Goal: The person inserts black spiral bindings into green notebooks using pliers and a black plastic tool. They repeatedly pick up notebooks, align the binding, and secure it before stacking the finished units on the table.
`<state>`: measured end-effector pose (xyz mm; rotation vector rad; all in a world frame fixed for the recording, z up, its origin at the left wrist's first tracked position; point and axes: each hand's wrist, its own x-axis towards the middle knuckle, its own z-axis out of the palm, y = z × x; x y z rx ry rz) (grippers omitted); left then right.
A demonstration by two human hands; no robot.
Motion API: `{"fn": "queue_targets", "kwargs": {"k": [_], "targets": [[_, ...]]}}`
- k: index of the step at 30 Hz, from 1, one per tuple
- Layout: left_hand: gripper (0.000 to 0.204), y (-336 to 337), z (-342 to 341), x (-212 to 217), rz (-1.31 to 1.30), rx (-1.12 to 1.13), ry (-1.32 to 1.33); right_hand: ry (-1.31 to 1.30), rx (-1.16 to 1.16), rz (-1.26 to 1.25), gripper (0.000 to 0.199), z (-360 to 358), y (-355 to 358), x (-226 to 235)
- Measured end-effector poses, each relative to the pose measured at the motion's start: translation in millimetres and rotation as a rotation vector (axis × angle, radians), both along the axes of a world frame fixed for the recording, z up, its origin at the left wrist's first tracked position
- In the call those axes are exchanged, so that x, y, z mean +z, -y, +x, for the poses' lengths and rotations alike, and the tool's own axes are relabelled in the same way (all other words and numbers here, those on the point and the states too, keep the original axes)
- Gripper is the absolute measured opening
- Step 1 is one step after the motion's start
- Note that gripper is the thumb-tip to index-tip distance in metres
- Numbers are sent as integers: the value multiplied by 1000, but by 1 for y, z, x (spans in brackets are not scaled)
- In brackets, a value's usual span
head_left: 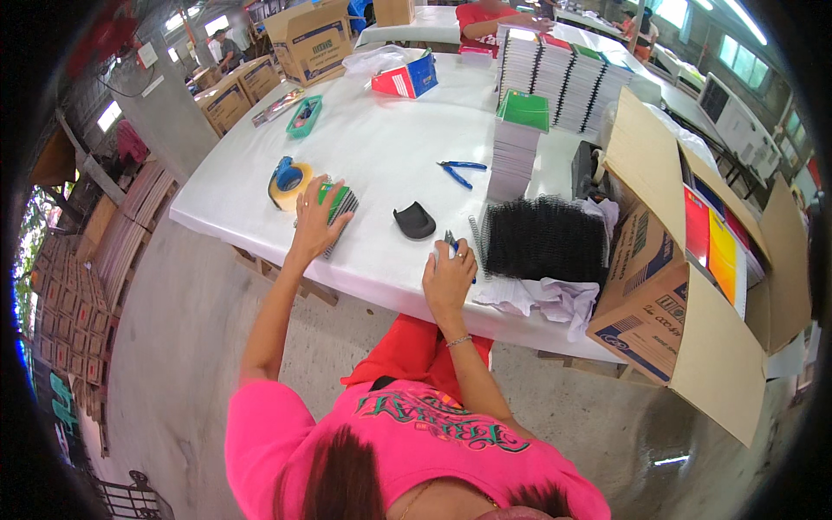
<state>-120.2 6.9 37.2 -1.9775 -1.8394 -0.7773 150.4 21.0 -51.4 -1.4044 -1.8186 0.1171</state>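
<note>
My left hand (317, 218) spans a small green spiral notebook (336, 196) near the table's front edge, fingers on its left side and thumb toward its black coil. More notebooks may lie under it; my hand hides part. In my right hand (449, 276) is a pair of cutting pliers (450, 239) with blue handles, its jaws pointing away from me. Between my hands lies a black curved plastic piece (414, 222). Right of my right hand is a thick bundle of black spiral coils (546, 239), with a loose coil (475, 234) at its left edge.
A tape roll in a blue dispenser (289, 180) stands by my left hand. Farther off are blue-handled pliers (461, 173), a green tray (304, 116) and tall notebook stacks (518, 143). An open carton (637, 303) with notebooks juts past the right edge. Another person (485, 22) sits across.
</note>
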Motion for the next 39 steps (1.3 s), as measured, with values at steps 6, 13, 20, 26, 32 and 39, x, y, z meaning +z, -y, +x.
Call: {"fn": "queue_targets", "kwargs": {"k": [6,13,20,26,32,39], "targets": [[39,56,58,-40,-142,-191,249,28,39,-16,34,1,4,6],[41,75,120,-104,-124,17,255,1,70,-17,33,3,6,6],[42,67,143,-130,43,134,335,-10,90,-7,32,5,5,4],[42,53,140,-152,208,161,321,6,83,-9,31,2,5,5],[43,47,138,-164,254,159,331,26,77,-19,31,4,4,4],[42,45,134,-174,287,145,337,28,54,16,29,1,5,3]]}}
